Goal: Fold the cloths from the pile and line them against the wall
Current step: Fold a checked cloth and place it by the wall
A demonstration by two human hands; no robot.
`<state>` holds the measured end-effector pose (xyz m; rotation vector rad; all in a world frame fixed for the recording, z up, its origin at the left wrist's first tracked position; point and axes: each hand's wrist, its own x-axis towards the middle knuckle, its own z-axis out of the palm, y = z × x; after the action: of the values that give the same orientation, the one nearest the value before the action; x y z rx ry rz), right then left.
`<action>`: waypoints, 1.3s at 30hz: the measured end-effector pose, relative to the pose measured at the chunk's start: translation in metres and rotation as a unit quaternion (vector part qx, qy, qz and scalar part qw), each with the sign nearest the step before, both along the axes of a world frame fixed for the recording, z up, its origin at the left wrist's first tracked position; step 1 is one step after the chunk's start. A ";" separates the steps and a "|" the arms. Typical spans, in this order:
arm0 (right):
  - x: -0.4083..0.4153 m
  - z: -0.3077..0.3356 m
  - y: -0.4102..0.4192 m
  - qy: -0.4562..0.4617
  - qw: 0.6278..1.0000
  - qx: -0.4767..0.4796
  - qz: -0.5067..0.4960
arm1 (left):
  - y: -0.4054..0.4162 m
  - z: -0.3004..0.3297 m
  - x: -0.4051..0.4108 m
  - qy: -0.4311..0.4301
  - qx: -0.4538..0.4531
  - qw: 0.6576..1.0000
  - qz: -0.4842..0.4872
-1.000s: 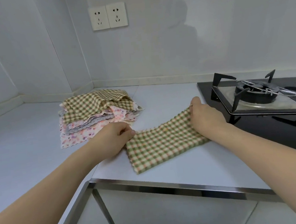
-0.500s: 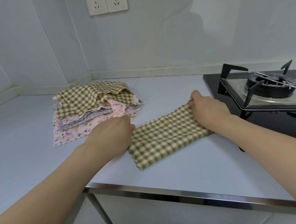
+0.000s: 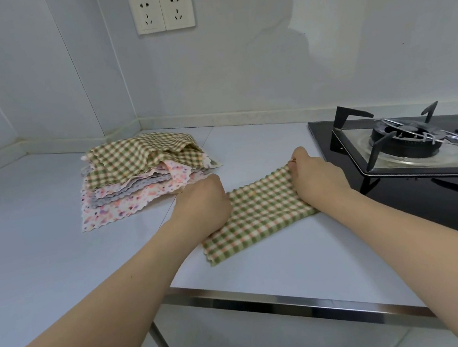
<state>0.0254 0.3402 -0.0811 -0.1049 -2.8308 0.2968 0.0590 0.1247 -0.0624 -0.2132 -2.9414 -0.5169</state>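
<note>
A green checked cloth (image 3: 257,215), folded into a long strip, lies flat on the white counter (image 3: 46,249) in front of me. My left hand (image 3: 201,204) grips its left end with closed fingers. My right hand (image 3: 317,179) pinches its right end, close to the stove. Left of the strip sits the pile of cloths (image 3: 138,180): a rumpled green checked one on top, pink speckled and grey ones underneath with wavy edges. The wall (image 3: 240,73) rises behind the counter.
A black gas stove (image 3: 406,154) with a metal burner grate fills the right side, right beside my right hand. A double socket (image 3: 162,10) is on the wall above the pile. A steel strip (image 3: 292,305) marks the counter's front edge.
Both hands stay on the ends of the strip. The left hand has slid a little lower onto the cloth's left end. My head has dropped closer and the view has shifted.
</note>
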 end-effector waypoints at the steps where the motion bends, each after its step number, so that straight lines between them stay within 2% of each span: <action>1: 0.000 0.000 0.000 0.000 1.000 0.000 -0.001 | 0.001 0.000 0.000 -0.004 0.012 1.000 0.008; 7: -0.001 0.002 0.002 -0.008 1.000 0.000 0.005 | 0.002 -0.005 0.003 0.006 -0.012 1.000 0.004; 10: 0.000 0.006 0.000 -0.007 1.000 0.016 0.001 | 0.006 -0.007 0.004 0.109 -0.083 0.991 0.000; 12: 0.004 0.008 -0.001 0.058 0.995 0.081 0.012 | 0.013 -0.008 0.008 0.176 -0.039 0.983 -0.047; 14: 0.013 0.008 -0.006 0.133 0.985 0.088 0.063 | 0.023 -0.010 0.015 0.160 0.026 0.982 -0.092; 15: 0.017 0.005 -0.010 0.138 0.983 0.067 0.096 | 0.028 -0.013 0.018 0.138 0.041 0.984 -0.104; 17: 0.024 -0.003 -0.016 0.069 0.988 0.013 0.136 | 0.034 -0.025 0.022 0.087 0.000 0.991 -0.107; 19: 0.026 -0.014 -0.016 -0.036 0.991 -0.018 0.129 | 0.034 -0.033 0.025 0.052 -0.078 0.989 -0.115; 20: 0.024 -0.017 -0.015 -0.066 0.990 -0.017 0.121 | 0.033 -0.035 0.027 0.039 -0.089 0.988 -0.116; 24: 0.021 -0.016 -0.013 -0.126 0.985 0.010 0.116 | 0.022 -0.036 0.028 -0.003 -0.122 0.984 -0.130; 27: 0.022 -0.012 -0.013 -0.163 0.979 0.019 0.118 | 0.004 -0.031 0.028 -0.054 -0.096 0.986 -0.125; 33: 0.008 -0.008 -0.005 -0.177 0.972 0.042 0.149 | -0.023 -0.025 0.031 -0.076 -0.070 0.985 -0.137; 36: 0.002 -0.002 -0.006 -0.142 0.977 0.067 0.142 | -0.023 -0.023 0.037 -0.046 -0.048 0.989 -0.131; 39: 0.022 0.004 -0.017 0.020 0.981 0.089 0.169 | -0.036 -0.020 0.044 -0.039 -0.019 0.991 -0.128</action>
<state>0.0476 0.3234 -0.0772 0.4189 -2.8091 0.1139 0.1033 0.0890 -0.0824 -0.5953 -3.0188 -0.5108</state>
